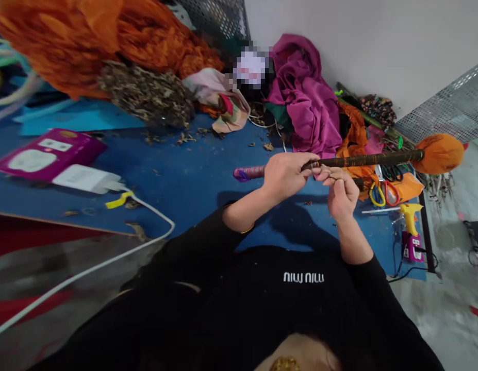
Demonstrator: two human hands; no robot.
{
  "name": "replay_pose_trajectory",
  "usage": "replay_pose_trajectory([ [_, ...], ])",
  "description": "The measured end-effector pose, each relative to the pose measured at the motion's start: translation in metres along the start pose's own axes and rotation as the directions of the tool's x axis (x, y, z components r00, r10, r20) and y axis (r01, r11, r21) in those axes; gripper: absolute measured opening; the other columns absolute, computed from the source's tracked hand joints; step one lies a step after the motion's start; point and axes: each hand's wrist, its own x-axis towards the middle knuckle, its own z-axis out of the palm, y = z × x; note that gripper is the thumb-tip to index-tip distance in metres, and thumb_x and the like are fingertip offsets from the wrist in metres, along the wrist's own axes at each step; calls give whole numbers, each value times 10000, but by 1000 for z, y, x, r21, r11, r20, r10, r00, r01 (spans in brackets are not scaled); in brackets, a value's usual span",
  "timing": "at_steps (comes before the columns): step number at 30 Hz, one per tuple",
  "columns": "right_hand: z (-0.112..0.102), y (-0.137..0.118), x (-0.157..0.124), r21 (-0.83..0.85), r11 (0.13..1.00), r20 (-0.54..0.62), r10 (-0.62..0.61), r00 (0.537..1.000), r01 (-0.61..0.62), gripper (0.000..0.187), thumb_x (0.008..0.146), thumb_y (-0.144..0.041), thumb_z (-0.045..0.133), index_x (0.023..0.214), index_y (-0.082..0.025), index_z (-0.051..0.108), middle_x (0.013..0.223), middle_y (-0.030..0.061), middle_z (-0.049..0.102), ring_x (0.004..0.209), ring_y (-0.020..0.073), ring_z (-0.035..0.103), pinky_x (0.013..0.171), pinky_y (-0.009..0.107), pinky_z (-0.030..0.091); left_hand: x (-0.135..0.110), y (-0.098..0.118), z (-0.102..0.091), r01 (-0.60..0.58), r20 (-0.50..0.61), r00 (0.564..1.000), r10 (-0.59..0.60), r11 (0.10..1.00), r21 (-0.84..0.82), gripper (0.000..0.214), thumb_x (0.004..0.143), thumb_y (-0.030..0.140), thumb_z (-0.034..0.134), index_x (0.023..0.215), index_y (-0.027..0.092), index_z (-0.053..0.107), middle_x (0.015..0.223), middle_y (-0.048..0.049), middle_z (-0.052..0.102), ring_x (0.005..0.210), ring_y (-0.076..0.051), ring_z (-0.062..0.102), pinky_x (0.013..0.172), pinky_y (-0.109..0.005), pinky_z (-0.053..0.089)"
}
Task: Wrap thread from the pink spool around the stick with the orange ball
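Note:
My left hand (285,174) is closed around a long dark stick (372,159) held level above the blue table (192,175). The stick ends on the right in an orange fabric ball (440,153) and shows a purple wrapped end (248,172) on the left. My right hand (341,191) sits just below the stick beside the left hand, fingers pinched on a thin dark strand I cannot name. Both arms wear black sleeves.
Heaps of orange cloth (87,41), dried leaves (146,93) and magenta cloth (304,98) lie at the back. A purple box (45,154), a white charger (84,179) with cable, scissors (383,191) and a yellow glue gun (411,219) lie on the table.

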Motion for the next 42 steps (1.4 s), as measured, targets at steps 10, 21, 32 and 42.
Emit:
replay_pose_trajectory([
  [10, 6, -16, -16, -17, 961, -125, 273, 954, -277, 415, 1018, -518, 659, 732, -217, 676, 654, -33, 529, 579, 80, 429, 579, 271, 353, -8, 3, 9, 87, 64, 994, -93, 992, 94, 308, 897, 231, 657, 1190, 216, 754, 1060, -69, 849, 1004, -279, 794, 849, -355, 568],
  [21, -5, -32, 0, -297, 953, 83, 80, 993, -52, 423, 1062, -553, 518, 797, -266, 681, 710, 19, 628, 770, 200, 668, 788, 411, 583, -6, -1, 11, 72, 36, 997, -73, 997, 36, 300, 891, 269, 614, 1133, 237, 789, 980, -62, 839, 921, -252, 766, 795, -335, 528],
  [32, -20, -38, 56, -391, 917, 284, 206, 936, -83, 457, 1032, -626, 576, 841, -241, 729, 787, 8, 679, 720, 129, 657, 750, 309, 599, 1, -13, 7, 166, 96, 983, -155, 980, -113, 252, 830, 302, 722, 1055, 222, 804, 991, -55, 825, 890, -244, 720, 806, -349, 520],
  [42, -11, -5, 58, -278, 949, 279, 227, 933, -147, 503, 1012, -698, 553, 864, -237, 692, 857, 0, 687, 819, 125, 714, 811, 302, 636, -1, -9, 10, 174, 165, 970, -180, 983, 54, 280, 832, 276, 710, 1093, 243, 806, 958, -48, 823, 921, -293, 759, 803, -367, 528],
])
